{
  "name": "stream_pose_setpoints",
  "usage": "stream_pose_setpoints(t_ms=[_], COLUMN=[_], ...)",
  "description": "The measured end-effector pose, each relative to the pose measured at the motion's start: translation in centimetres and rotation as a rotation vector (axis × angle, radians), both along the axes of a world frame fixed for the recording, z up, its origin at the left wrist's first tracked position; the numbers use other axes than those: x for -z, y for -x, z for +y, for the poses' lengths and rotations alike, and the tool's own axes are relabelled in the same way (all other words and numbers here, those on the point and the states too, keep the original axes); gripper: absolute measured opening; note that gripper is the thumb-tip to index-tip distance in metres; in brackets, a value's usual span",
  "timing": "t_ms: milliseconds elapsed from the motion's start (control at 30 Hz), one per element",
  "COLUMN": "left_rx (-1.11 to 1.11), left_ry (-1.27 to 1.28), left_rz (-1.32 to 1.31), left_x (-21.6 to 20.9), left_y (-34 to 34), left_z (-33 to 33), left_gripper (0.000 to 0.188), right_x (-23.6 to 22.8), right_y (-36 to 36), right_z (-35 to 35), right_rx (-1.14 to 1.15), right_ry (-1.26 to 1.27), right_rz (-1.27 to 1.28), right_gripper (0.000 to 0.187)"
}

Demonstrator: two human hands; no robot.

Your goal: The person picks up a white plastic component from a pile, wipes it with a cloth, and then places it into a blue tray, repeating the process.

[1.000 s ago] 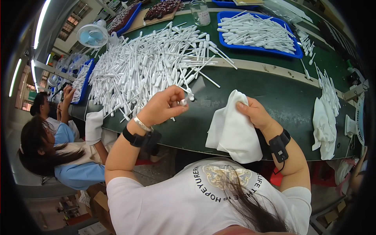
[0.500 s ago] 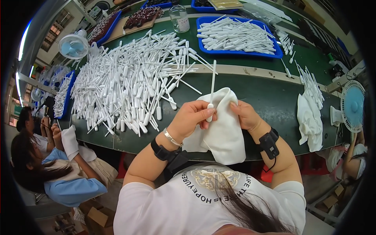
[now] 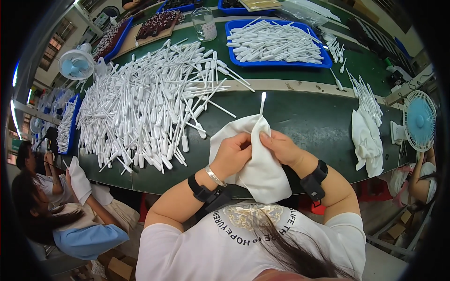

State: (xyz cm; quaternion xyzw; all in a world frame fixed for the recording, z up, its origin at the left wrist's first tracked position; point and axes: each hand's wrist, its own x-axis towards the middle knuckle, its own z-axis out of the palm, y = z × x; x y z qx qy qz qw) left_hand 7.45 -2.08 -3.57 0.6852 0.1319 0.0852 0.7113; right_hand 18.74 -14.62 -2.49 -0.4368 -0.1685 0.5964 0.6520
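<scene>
In front of my body, a folded white cloth (image 3: 265, 175) hangs between my two hands. A slim white stick with a thicker, rounded end (image 3: 263, 100) rises out of the top of the cloth, thick end up; the rest of it is hidden in the folds. My left hand (image 3: 232, 157) has its fingers closed on the cloth's left side. On the right side, my right hand (image 3: 283, 146) pinches the cloth with the thumb just below where the stick emerges. To the left, a large heap of similar white sticks (image 3: 145, 107) covers the green table (image 3: 300, 110).
A blue tray (image 3: 281, 65) of white sticks and a clear glass bottle (image 3: 204, 25) stand at the back. At right are a small bundle of sticks (image 3: 365, 98), another white cloth (image 3: 367, 140) and a fan (image 3: 418, 121). A co-worker (image 3: 89, 234) sits at left.
The stick stood thin end up with its thick end in my left fingers; now its thick end points up from the cloth. Both hands are slightly lower, gathered round the cloth.
</scene>
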Motion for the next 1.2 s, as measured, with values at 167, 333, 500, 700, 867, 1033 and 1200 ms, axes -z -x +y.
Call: stream_pose_setpoints(t_ms=[167, 333, 500, 700, 867, 1033, 1200], left_rx=[0.008, 0.021, 0.051, 0.265, 0.259, 0.422, 0.465], left_ry=[0.067, 0.184, -0.063, -0.018, 0.532, 0.939, 0.863], left_rz=[-0.019, -0.041, -0.004, 0.097, 0.148, 0.214, 0.212], left_x=[-0.2, -0.6, -0.9, 0.3, -0.5, 0.0, -0.5], left_y=[0.3, 0.6, 0.3, 0.6, 0.6, 0.8, 0.6], left_z=[-0.5, -1.0, -1.1, -0.4, -0.6, 0.7, 0.3], left_gripper=[0.016, 0.017, 0.018, 0.019, 0.024, 0.031, 0.031], right_x=[0.0, 0.0, -0.8, -0.6, -0.4, -1.5, -1.9], right_y=[0.5, 1.2, 1.2, -1.5, 0.7, 0.4, -2.5], right_z=[-0.1, -0.2, -0.3, -0.5, -0.4, -0.9, -1.3], right_rx=[0.013, 0.168, 0.192, 0.448, 0.259, 0.254, 0.523], right_ry=[-0.064, -0.076, 0.148, -0.010, -0.068, -0.084, -0.107], right_rz=[-0.350, -0.751, -0.970, -0.362, -0.431, -0.369, -0.187], right_gripper=[0.033, 0.025, 0.022, 0.020, 0.022, 0.023, 0.022])
